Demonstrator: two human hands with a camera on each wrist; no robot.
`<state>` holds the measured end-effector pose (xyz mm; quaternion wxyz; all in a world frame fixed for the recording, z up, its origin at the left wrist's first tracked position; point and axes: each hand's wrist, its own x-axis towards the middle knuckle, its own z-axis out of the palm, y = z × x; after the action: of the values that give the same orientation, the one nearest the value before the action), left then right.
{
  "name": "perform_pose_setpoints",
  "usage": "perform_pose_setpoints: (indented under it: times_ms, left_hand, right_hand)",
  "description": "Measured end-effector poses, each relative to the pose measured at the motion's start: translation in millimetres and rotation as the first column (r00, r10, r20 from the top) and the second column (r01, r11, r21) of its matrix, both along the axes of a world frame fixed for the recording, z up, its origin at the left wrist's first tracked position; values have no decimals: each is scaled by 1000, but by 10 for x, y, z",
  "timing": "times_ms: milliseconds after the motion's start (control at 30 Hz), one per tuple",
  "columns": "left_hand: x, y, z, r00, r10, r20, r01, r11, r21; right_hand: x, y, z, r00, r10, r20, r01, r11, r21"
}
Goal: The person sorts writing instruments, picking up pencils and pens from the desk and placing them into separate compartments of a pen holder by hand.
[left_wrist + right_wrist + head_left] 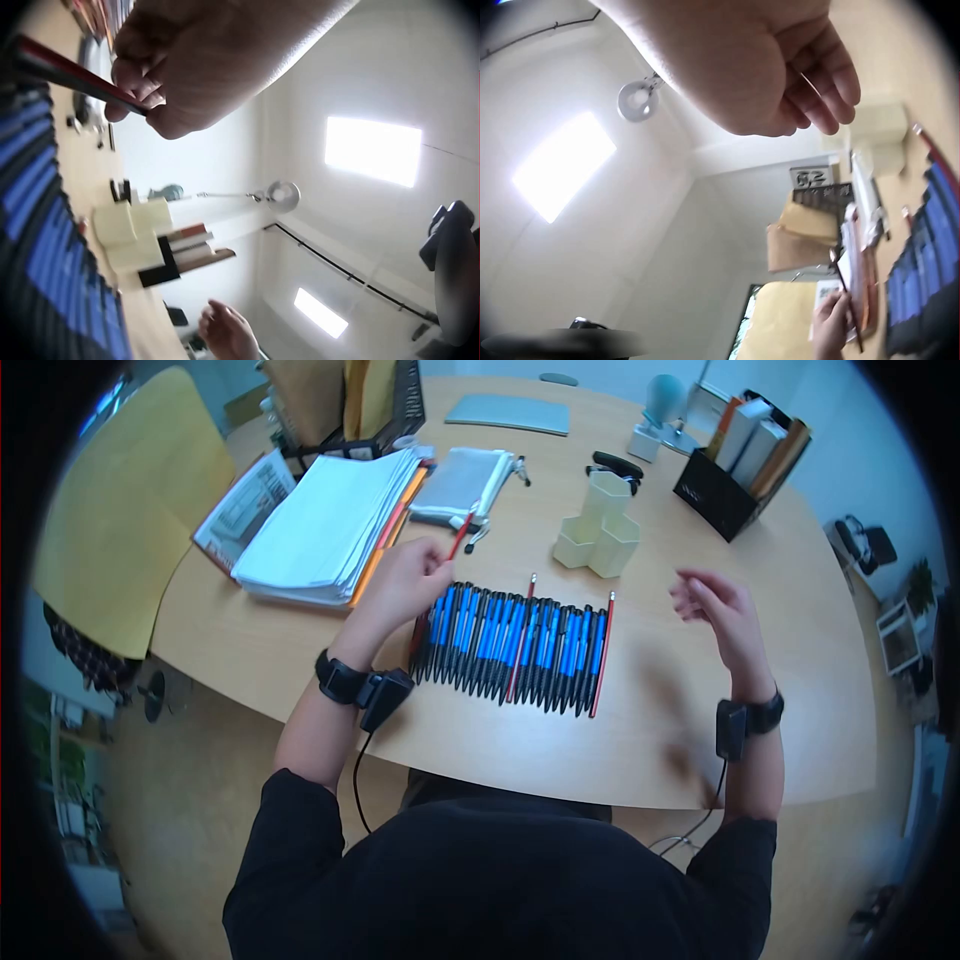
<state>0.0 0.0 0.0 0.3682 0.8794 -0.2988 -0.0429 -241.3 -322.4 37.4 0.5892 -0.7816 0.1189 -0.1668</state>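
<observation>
Between the thumb and fingers of my left hand [405,585] a red pencil [461,536] is pinched, its eraser end pointing up and away. The same pencil [90,84] crosses the upper left of the left wrist view. Just below that hand, a row of blue-and-black pens [490,635] lies side by side on the table. One red pencil [521,645] lies within the row and another red pencil [602,660] at its right end. My right hand [722,615] hovers right of the row, holding nothing, its fingers loosely bent in the right wrist view.
Beyond the row stands a pale yellow pen holder [607,525] of hexagonal cups. A stack of papers [325,525] and a zip pouch [460,485] lie to the left and behind. Farther back are a closed laptop [507,414] and a black file box [715,495].
</observation>
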Motion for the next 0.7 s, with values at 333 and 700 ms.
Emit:
perform_pose_setpoints:
  times_ms: [333, 700]
  left_hand:
    - [-890, -1124, 723, 789, -612, -52, 504, 693, -515]
    - [-95, -1386, 174, 867, -428, 255, 366, 894, 257]
  right_hand:
    - [623, 516, 647, 893, 195, 406, -195, 980, -44]
    - [700, -85, 556, 732, -156, 664, 207, 978, 2]
